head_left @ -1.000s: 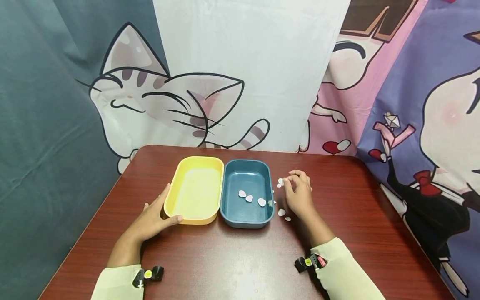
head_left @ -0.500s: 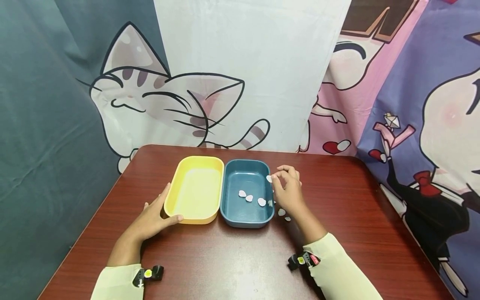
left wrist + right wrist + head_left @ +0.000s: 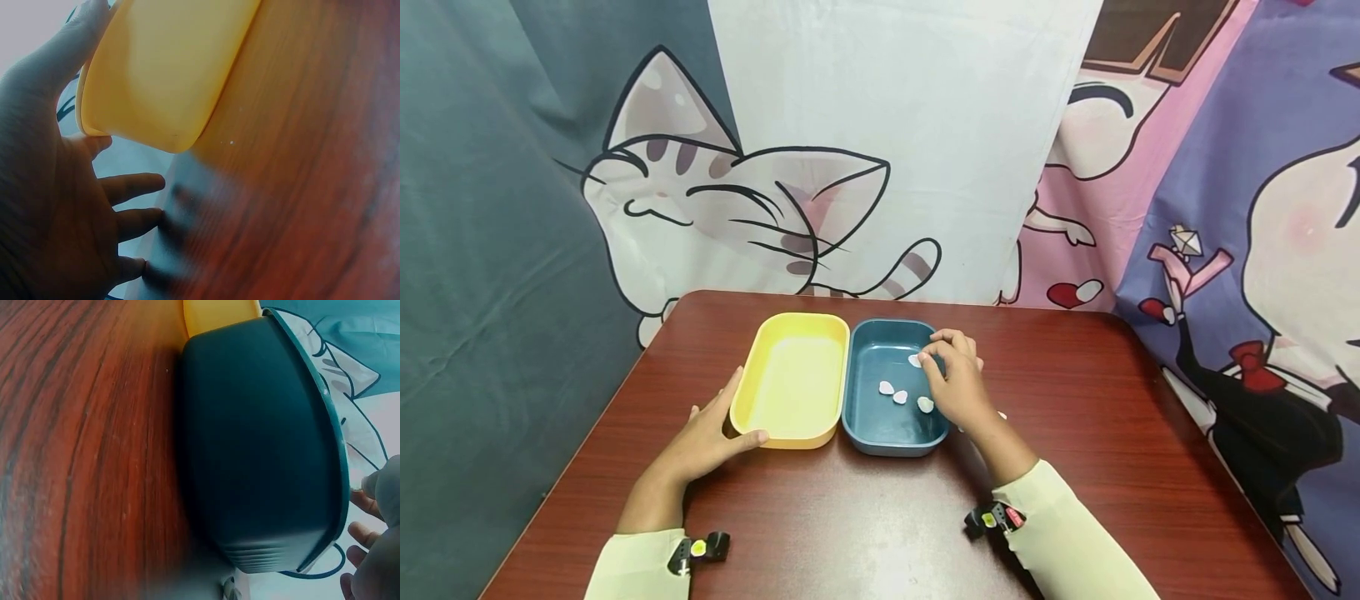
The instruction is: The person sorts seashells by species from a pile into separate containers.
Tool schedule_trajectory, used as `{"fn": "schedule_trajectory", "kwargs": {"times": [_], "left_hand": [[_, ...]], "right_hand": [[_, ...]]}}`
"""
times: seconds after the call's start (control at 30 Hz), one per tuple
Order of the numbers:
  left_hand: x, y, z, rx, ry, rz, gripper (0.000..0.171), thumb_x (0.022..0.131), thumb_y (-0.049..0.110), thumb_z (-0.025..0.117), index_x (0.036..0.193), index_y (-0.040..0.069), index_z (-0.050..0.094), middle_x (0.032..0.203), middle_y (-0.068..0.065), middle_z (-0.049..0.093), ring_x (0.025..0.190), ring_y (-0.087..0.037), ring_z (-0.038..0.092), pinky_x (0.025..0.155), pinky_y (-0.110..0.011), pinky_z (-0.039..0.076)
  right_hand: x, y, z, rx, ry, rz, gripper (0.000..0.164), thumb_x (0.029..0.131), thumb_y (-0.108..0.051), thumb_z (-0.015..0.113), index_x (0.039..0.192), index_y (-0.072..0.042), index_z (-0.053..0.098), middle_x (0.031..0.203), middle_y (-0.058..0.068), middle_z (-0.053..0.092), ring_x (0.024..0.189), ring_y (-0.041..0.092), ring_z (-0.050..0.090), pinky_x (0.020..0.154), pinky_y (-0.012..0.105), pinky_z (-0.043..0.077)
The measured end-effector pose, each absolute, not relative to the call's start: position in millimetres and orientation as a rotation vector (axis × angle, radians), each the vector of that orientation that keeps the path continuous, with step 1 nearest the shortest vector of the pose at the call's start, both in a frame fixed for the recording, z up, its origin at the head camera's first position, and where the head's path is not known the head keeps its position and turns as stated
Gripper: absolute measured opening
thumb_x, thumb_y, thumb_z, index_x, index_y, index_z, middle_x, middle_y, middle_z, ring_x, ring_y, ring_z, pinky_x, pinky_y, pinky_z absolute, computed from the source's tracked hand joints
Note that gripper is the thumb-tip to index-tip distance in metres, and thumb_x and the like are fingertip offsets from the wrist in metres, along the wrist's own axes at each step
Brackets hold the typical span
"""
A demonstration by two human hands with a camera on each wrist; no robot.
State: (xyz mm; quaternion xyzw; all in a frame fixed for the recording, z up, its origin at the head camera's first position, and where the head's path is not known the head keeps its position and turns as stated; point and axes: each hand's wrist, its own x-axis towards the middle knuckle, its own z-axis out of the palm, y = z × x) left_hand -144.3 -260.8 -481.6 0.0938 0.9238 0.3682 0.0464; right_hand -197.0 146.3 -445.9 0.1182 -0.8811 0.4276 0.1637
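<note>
In the head view my left hand (image 3: 709,429) rests against the near left corner of a yellow tray (image 3: 747,350). Its thumb lies at the front rim, and the left wrist view shows the other fingers (image 3: 132,187) straight and spread beside the wall. My right hand (image 3: 957,379) is over the right side of a blue tray (image 3: 867,425), pinching a small white petal-like piece (image 3: 914,360) between thumb and fingertips. On the blue tray's floor lie more white pieces (image 3: 886,388). The right wrist view shows the blue tray's outer wall (image 3: 262,437), with the right fingers (image 3: 362,534) beyond its rim.
Both trays stand side by side on a reddish-brown wooden table (image 3: 820,517). A few white pieces (image 3: 1002,415) lie right of the blue tray, mostly hidden by the right hand and forearm. Behind the table hangs a cartoon-printed cloth (image 3: 970,125).
My right hand has picked up a white petal-like piece from the table right of the blue tray and carried it left over that tray. My left hand has stayed at the yellow tray.
</note>
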Motion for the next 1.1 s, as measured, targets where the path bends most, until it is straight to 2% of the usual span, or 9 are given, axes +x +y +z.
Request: {"fn": "schedule_trajectory", "kwargs": {"times": [0.23,0.47,0.8,1.1], "left_hand": [[-144,-261,-483,0.279,2.818,1.116,0.125,0.089,0.054,0.084,0.178,0.016,0.004,0.18,-0.028,0.023,0.164,-0.056,0.025,0.122,-0.09,0.004],[-144,-261,-482,0.269,2.814,1.12,0.126,0.089,0.054,0.084,0.178,0.017,0.003,0.18,-0.027,0.022,0.164,-0.056,0.024,0.122,-0.09,0.003],[-144,-261,-482,0.277,2.811,1.121,0.125,0.089,0.053,0.085,0.178,0.017,0.003,0.18,-0.027,0.022,0.164,-0.057,0.025,0.122,-0.09,0.004],[-145,-261,-482,0.276,2.817,1.112,0.126,0.089,0.053,0.085,0.178,0.017,0.004,0.179,-0.028,0.023,0.164,-0.057,0.026,0.123,-0.09,0.004]], "right_hand": [[-197,148,-450,0.348,-2.547,1.236,0.017,0.109,-0.022,0.068,0.106,-0.008,0.077,0.145,0.019,0.06,0.141,0.036,0.044,0.107,0.06,0.028],[-197,154,-451,0.341,-2.514,1.255,0.016,0.108,-0.019,0.068,0.108,-0.006,0.077,0.145,0.022,0.06,0.14,0.038,0.044,0.105,0.063,0.026],[-198,173,-458,0.302,-2.478,1.248,0.017,0.107,-0.015,0.067,0.109,-0.002,0.078,0.139,0.019,0.063,0.132,0.038,0.048,0.102,0.059,0.027],[-194,200,-466,0.269,-2.506,1.29,0.013,0.106,-0.013,0.069,0.109,-0.004,0.078,0.139,0.02,0.063,0.135,0.037,0.049,0.111,0.068,0.028]]}}
